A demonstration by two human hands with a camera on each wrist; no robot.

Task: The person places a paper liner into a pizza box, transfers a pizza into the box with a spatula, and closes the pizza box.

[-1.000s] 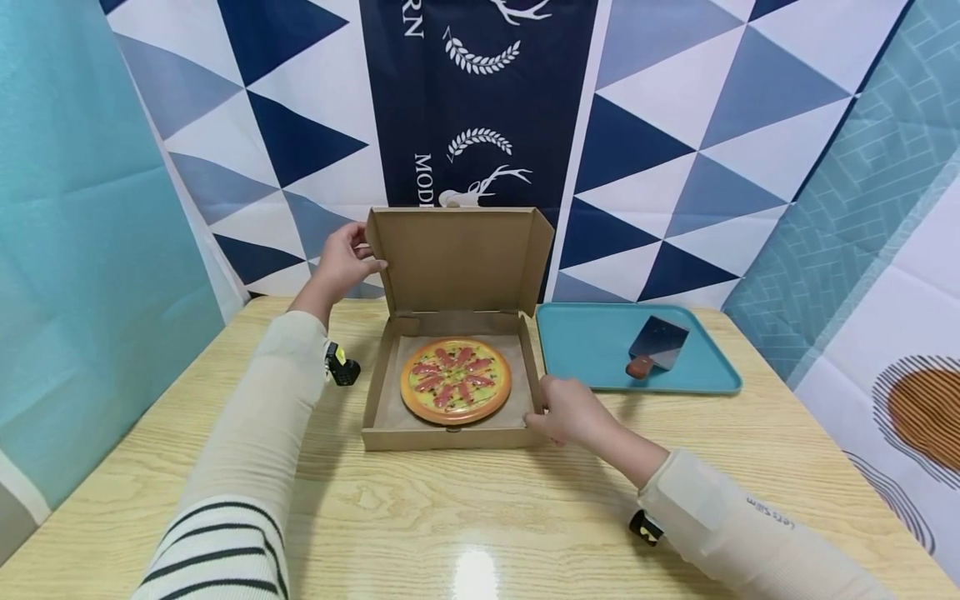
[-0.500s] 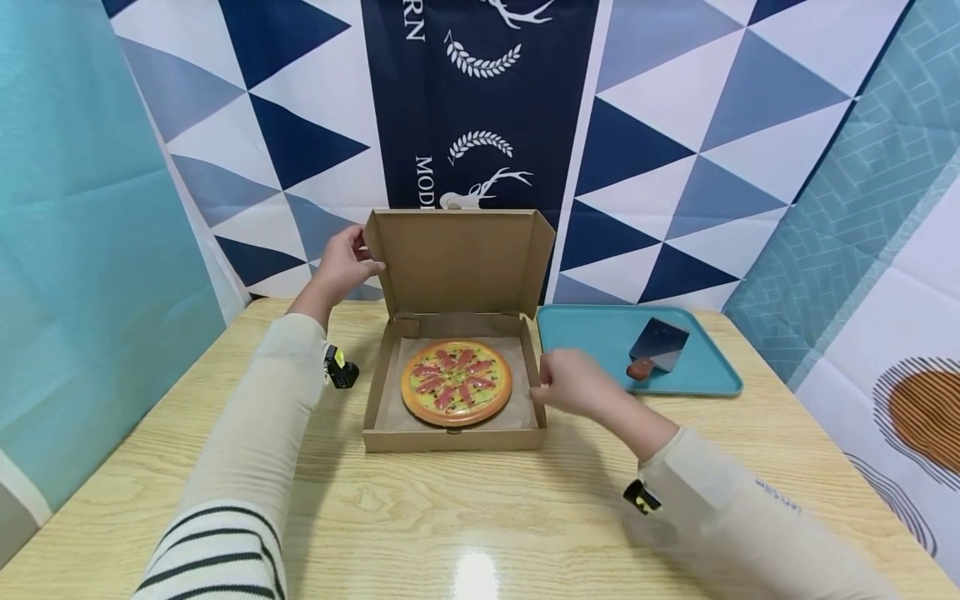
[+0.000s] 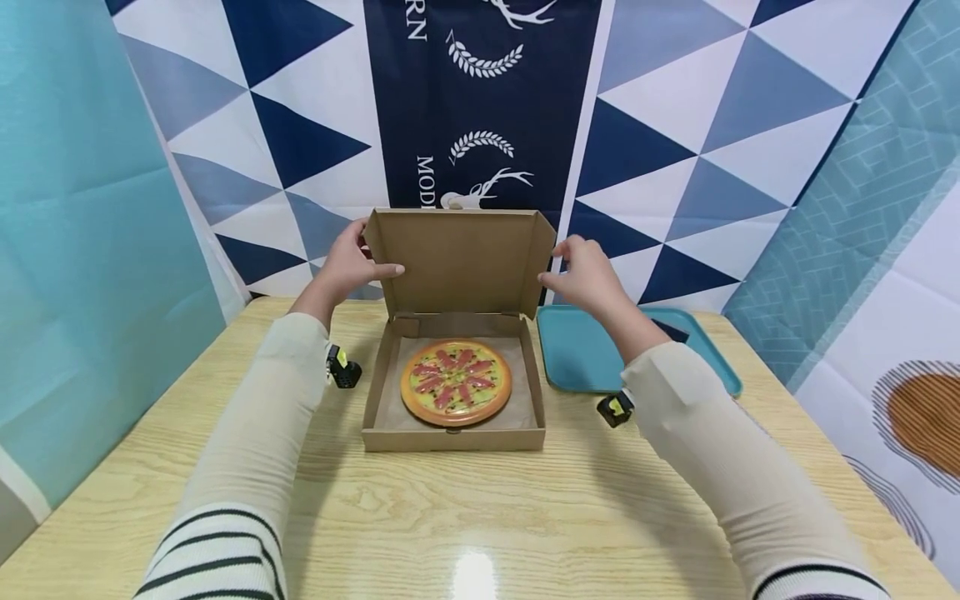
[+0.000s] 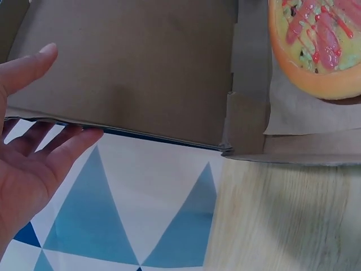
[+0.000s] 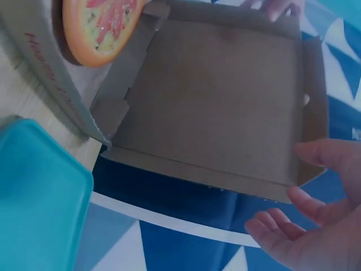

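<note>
A brown cardboard pizza box (image 3: pixel 453 440) lies on the table with its lid (image 3: pixel 465 260) standing up at the back. Inside, on paper, sits a pizza (image 3: pixel 456 382) with an orange crust and red strips. My left hand (image 3: pixel 348 265) is at the lid's left edge, fingers behind it and the thumb (image 4: pixel 31 69) stretched over the inner face. At the opposite edge, my right hand (image 3: pixel 588 275) has thumb and forefinger spread around the upper corner. Its other fingers (image 5: pixel 271 228) hang relaxed outside the lid.
A teal tray (image 3: pixel 577 354) lies right of the box, partly behind my right arm. On it, the dark blade of a spatula (image 3: pixel 670 331) shows, its handle hidden by the arm. A patterned cloth (image 3: pixel 300 150) hangs close behind the wooden table (image 3: pixel 405 517).
My right hand has left the box's front right corner and risen to the lid's right edge. My left thumb has stretched further over the lid. Box and pizza keep their places.
</note>
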